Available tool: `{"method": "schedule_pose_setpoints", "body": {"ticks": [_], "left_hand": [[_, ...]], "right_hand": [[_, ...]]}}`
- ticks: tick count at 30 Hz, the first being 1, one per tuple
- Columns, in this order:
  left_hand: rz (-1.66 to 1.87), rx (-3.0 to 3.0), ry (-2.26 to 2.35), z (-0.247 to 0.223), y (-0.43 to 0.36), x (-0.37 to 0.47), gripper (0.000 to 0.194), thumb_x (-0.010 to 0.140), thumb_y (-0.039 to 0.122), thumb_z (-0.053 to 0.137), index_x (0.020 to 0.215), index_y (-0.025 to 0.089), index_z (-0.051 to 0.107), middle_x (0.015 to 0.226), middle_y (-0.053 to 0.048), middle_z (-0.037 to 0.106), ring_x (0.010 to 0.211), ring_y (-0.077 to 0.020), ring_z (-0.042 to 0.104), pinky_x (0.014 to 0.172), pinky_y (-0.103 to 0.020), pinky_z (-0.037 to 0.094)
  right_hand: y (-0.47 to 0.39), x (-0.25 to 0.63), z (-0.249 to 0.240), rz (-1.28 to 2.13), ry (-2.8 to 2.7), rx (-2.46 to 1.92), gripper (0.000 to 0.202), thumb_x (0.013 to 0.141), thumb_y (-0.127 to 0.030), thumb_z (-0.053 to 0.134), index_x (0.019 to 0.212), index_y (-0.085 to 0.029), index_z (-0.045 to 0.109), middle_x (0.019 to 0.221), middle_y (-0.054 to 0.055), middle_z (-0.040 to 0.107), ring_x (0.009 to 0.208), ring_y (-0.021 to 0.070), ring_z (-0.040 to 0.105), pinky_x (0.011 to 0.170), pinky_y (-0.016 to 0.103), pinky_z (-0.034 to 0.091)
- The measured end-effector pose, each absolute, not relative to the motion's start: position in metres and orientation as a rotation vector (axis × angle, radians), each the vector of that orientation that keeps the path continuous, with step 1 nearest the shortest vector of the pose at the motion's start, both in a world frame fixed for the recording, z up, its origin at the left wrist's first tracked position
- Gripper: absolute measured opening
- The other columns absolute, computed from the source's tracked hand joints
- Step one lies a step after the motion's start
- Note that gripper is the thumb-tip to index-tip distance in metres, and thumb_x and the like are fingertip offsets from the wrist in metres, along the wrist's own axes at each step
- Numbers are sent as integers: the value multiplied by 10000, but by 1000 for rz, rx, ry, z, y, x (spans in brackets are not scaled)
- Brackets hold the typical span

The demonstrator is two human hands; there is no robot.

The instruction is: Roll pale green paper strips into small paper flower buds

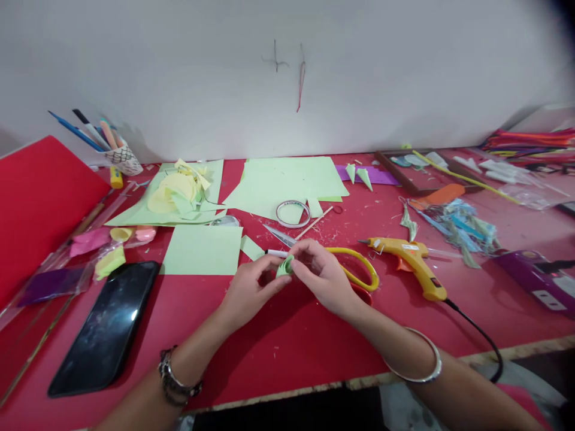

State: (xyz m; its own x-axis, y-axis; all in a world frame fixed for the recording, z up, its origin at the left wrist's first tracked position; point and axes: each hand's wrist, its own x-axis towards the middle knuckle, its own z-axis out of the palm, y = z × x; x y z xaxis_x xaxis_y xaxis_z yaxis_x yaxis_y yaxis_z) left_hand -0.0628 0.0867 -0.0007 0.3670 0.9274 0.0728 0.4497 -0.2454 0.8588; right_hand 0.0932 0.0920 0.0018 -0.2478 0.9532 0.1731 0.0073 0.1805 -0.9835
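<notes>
A small piece of rolled green paper [284, 267] is held between both hands above the red table, near its middle. My left hand [252, 288] pinches it from the left with thumb and fingers. From the right, the fingertips of my right hand [324, 276] close on its other side. Scissors with yellow handles [369, 269] lie partly behind my right hand, blades pointing to the back left. Behind the hands rest a pen [275, 253], a roll of tape [293, 224] and a small green paper strip [252, 248]. Two small green paper cones [365, 178] lie farther back.
At left are a phone [106, 329], green sheets [202, 250], yellow paper scraps [173, 193] and a pen cup [123, 160]. A yellow glue gun [411, 258] with a black cable lies right, near blue tassels [462, 224] and a purple device [539, 281].
</notes>
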Motion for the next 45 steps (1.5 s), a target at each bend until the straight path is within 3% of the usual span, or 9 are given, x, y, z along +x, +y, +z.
{"method": "schedule_pose_setpoints", "body": {"ticks": [5,13,20,25,31,33,38,41,45], "left_hand": [[773,1827,1159,-1,86,-63,221,855,339,390,935,178,517,567,50,490,491,-78,475,524,-193,383],[790,1822,1166,1,85,-61,198,829,320,459,969,195,522,714,26,574,554,-86,546,565,-202,420],[1025,1893,1127,-4,89,-62,147,806,241,503,943,202,537,969,-30,535,845,-126,536,727,-228,452],[1062,1937,1114,-6,90,-64,85,785,216,524,863,183,534,929,-35,499,823,-128,508,703,-235,447],[981,1991,1186,0,89,-66,84,783,252,526,763,173,508,756,2,477,677,-108,467,619,-216,409],[952,2028,1193,2,88,-65,81,783,254,527,773,175,514,752,4,496,673,-109,467,628,-218,402],[909,2070,1151,4,88,-64,111,796,267,516,870,186,539,855,-17,576,768,-129,524,711,-236,412],[922,2073,1130,3,88,-64,149,785,259,533,920,195,539,981,-37,584,899,-150,532,799,-256,407],[934,2090,1163,1,88,-64,139,779,257,533,902,192,538,962,-40,559,886,-155,522,790,-266,415]], "right_hand": [[93,93,1,1240,-1463,-950,73,764,-185,500,828,-185,466,712,-21,476,623,81,468,572,212,408],[93,93,2,1240,-1463,-968,63,763,-203,512,817,-181,489,707,-13,500,630,87,483,570,219,415],[92,94,0,1104,-1582,-910,69,743,-172,539,800,-189,502,740,-8,526,652,89,526,584,216,441],[94,94,2,846,-1761,-866,56,745,-140,528,760,-189,549,762,11,541,709,110,520,633,242,435],[92,93,6,894,-1755,-899,67,763,-138,490,744,-196,517,731,3,509,670,109,494,613,249,431],[92,93,5,947,-1696,-887,85,768,-152,486,832,-207,494,769,4,496,672,107,496,607,247,438],[88,92,1,1072,-1574,-786,344,768,-152,485,1072,-244,353,880,11,446,732,101,504,646,248,452],[87,92,2,1052,-1631,-820,250,774,-168,487,1006,-226,415,860,12,452,742,106,497,639,244,447],[89,93,5,977,-1759,-881,123,775,-180,496,895,-205,489,844,16,486,741,110,495,645,243,436]]}}
